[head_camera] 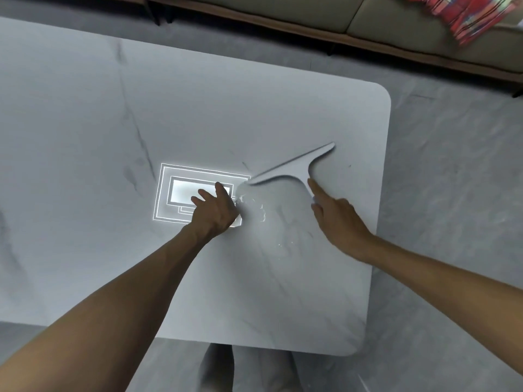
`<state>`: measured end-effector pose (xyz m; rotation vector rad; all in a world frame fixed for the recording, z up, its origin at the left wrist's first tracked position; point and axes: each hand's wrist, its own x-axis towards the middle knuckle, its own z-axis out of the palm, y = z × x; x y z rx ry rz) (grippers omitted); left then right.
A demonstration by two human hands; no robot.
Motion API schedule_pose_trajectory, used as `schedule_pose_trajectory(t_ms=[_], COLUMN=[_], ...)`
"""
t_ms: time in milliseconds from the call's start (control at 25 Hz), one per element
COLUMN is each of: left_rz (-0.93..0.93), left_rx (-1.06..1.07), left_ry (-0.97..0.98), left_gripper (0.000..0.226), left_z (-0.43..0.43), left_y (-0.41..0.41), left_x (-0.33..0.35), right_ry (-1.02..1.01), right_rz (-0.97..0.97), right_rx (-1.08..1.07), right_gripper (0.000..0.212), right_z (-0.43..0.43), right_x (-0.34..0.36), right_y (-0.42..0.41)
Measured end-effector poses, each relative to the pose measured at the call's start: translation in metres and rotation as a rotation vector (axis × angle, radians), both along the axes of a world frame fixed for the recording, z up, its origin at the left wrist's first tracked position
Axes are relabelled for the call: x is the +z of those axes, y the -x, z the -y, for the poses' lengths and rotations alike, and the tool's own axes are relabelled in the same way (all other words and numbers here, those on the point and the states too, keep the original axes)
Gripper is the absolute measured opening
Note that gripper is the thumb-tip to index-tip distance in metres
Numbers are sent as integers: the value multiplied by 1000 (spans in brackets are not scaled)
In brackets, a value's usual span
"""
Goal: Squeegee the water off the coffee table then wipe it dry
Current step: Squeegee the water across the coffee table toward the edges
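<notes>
Right hand [336,219] grips squeegee [299,167] handle — blade ahead, upper-left of it.

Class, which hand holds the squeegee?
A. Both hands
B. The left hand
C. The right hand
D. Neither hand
C: the right hand grips the squeegee by its handle, forefinger along it, while the left hand rests on the coffee table, apart from it.

One wide-angle view, worn on the person's head, looks forward and steeply down onto the pale grey marble-patterned coffee table with rounded corners [283,108]. It is close: the left hand [216,212] and the right hand [336,222], holding the white T-shaped plastic squeegee [294,168], fall mid-frame. Beyond the fingers a beige cushioned sofa [283,12] lines the top edge; nearer than them, the person's legs [216,372].
</notes>
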<state>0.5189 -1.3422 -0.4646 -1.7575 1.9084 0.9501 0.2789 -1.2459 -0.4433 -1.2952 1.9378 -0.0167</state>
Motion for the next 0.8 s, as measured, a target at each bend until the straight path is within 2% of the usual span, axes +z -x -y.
schedule_pose_trajectory(t_ms=[40,160,240,360,440,520,640,800], left_rz=[47,-116,-100,-195,-177,-149,-100,-73], left_rx=[44,188,119,183,280,372,378,386], left_ry=[-164,-62,2,97,117,116,180,222], left_gripper=[52,60,53,41,38,32,35,42], left_z=[-1,-7,-11,-22,-29,-35,-38,-41], left_y=[-1,-13,-19,-38,-51,-68,-93,-110], left_x=[6,0,5,14,14,9,-4,-19], right_ry=[-33,-104,-43,80,85,82,93,151], right_rz=[-7,-6,24,135,115,52,-14,1], right_rx=[26,30,-16,-226,-364,-391,-228,181], right_gripper=[56,54,53,47,40,37,41,50], right_z=[-14,-31,-18,44,100,144,158,87], right_x=[5,22,32,38,28,16,-3,-15], right_y=[1,9,13,10,0,-20,-59,-88])
